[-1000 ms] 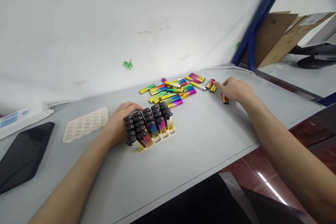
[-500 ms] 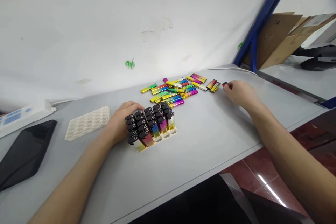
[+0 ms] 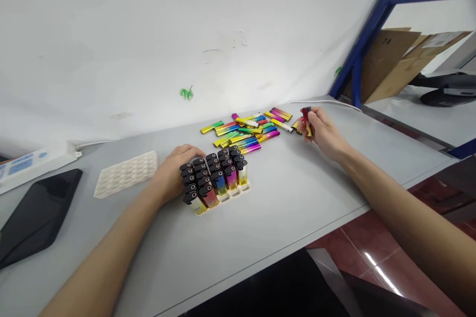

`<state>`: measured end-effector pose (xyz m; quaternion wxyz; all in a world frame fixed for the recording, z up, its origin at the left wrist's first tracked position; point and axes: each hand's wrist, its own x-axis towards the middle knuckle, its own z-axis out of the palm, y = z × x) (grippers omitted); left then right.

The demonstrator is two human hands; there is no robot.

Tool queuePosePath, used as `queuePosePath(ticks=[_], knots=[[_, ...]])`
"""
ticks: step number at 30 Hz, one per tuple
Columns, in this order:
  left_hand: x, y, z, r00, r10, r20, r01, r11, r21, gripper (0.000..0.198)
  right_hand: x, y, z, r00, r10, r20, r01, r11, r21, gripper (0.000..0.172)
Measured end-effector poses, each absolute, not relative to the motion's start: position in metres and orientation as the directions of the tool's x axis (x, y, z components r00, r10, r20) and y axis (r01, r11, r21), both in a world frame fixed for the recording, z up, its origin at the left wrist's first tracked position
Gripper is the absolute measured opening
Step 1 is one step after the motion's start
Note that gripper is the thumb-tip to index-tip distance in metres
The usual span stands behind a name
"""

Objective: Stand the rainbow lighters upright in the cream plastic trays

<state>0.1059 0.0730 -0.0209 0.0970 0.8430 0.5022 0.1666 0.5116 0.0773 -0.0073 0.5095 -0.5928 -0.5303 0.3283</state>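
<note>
Red fades to yellow on the held lighter (image 3: pixel 307 121) right of centre. Black-topped standing lighters (image 3: pixel 220 183) at centre show silver, red, blue and magenta bodies; the tabletop (image 3: pixel 297 198) is grey, the upper-right shelf frame (image 3: pixel 371 29) blue.

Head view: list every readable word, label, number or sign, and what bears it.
"7A": on the brown cardboard at right.
White label on cardboard there: too small to read.
Green mark on the wall: no legible characters.
Lighter in the right hand: no readable text.
</note>
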Motion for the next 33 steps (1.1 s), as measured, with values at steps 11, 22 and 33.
queuePosePath(ticks=[11,22,33], knots=[[0.107,0.073,-0.021,0.44,0.881,0.174,0.819,-0.473,0.324,0.035,0.502,0.072,-0.009,-0.044,0.999,-0.005,-0.022,-0.006,-1.0,0.061],[0.107,0.072,-0.021,0.439,0.879,0.187,0.815,-0.477,0.328,0.037,0.495,0.071,-0.012,-0.074,0.997,0.0,0.001,0.0,-1.0,0.05],[0.107,0.072,-0.021,0.434,0.883,0.181,0.823,-0.47,0.32,0.035,0.491,0.068,-0.01,-0.077,0.997,0.016,0.057,0.02,-0.998,0.051]])
